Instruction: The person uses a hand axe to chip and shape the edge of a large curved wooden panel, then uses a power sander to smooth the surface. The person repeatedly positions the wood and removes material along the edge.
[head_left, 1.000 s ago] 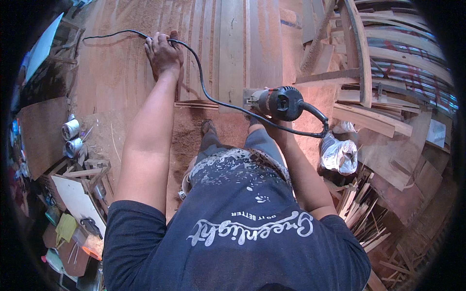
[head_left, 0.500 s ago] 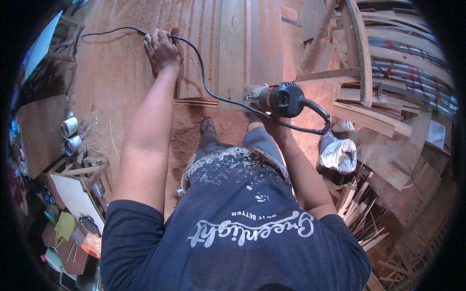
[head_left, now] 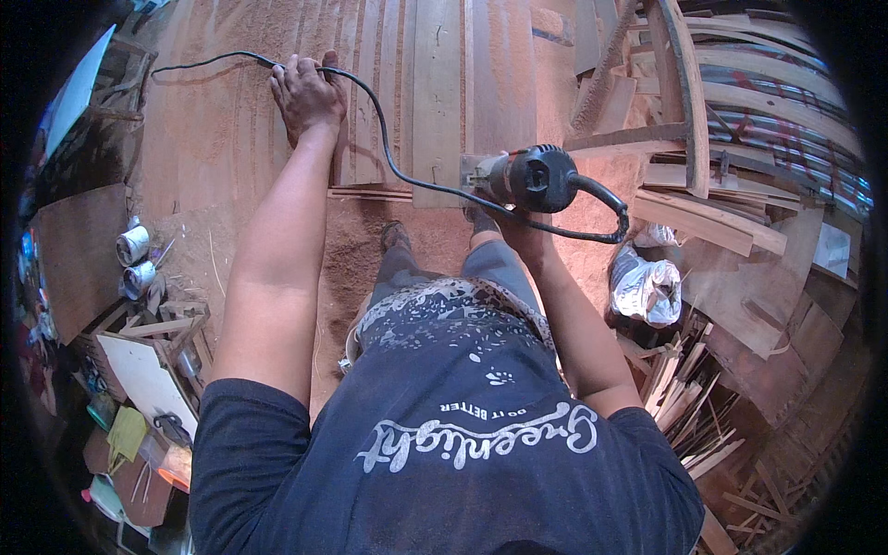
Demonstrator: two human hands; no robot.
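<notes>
My right hand (head_left: 529, 233) is wrapped round a trim router (head_left: 536, 178) with a black cap and silver body, and the tool hides most of its fingers. The router's clear base (head_left: 474, 174) is at the near end of a pale wooden board (head_left: 437, 120). Its black cord (head_left: 384, 129) loops off the cap, crosses the boards and passes at the fingers of my left hand (head_left: 310, 95). That hand lies on the grooved, dusty boards (head_left: 213, 139) to the left, fingers stretched out; whether it presses on the cord I cannot tell.
Reddish sawdust covers the floor (head_left: 347, 268) around my feet. A wooden frame (head_left: 692, 111) stands at the right, beside stacked planks (head_left: 703, 222), a white plastic bag (head_left: 645, 289) and thin offcuts (head_left: 680, 379). Two paint-stained cans (head_left: 135, 244) and a wooden crate (head_left: 153, 356) are at the left.
The router in my right hand has moved slightly away from me along the board's end. My left hand stays in place on the boards.
</notes>
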